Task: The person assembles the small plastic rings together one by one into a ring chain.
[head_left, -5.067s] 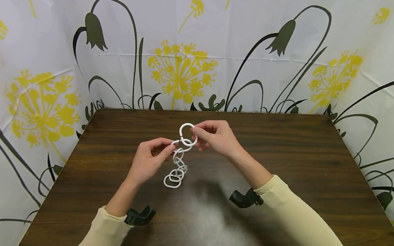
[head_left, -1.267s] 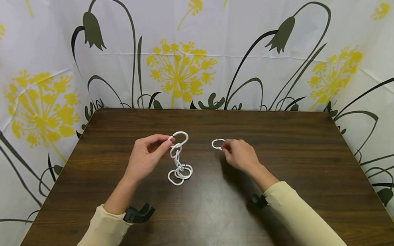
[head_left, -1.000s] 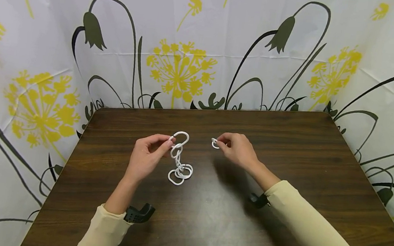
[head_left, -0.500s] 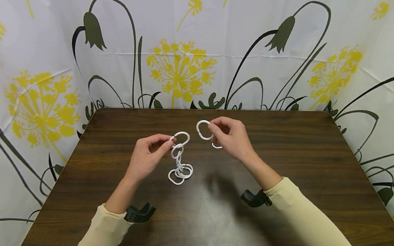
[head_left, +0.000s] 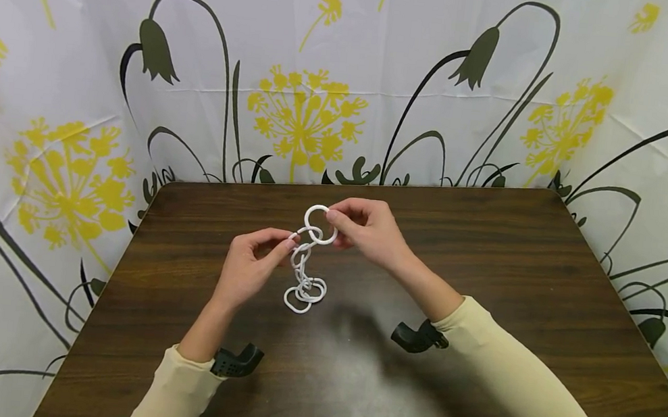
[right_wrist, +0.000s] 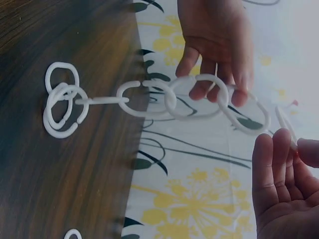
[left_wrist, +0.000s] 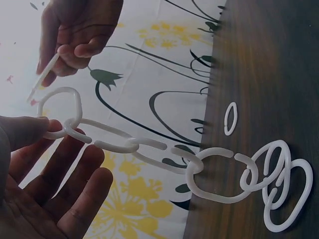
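Note:
My left hand (head_left: 250, 264) pinches the top link of a white plastic link chain (left_wrist: 219, 200) between thumb and fingertips. The chain hangs down, and its lowest links lie bunched on the table. Between thumb and fingers, my right hand (head_left: 371, 229) holds a separate white link (left_wrist: 42, 77). In the head view this link overlaps the chain's top link, but the right wrist view has a gap between them. Another loose link (left_wrist: 230, 118) lies on the table, hidden behind my right hand in the head view.
The dark wood-grain table (head_left: 488, 252) stretches under both hands. A white curtain (head_left: 326, 51) with yellow and green flower prints stands behind it and at both sides. Black cameras (head_left: 238, 361) are worn on both wrists.
My right hand took a link from the table at the right, raised it and brought it left to the chain's top. My left hand kept its hold and hardly moved over the last second.

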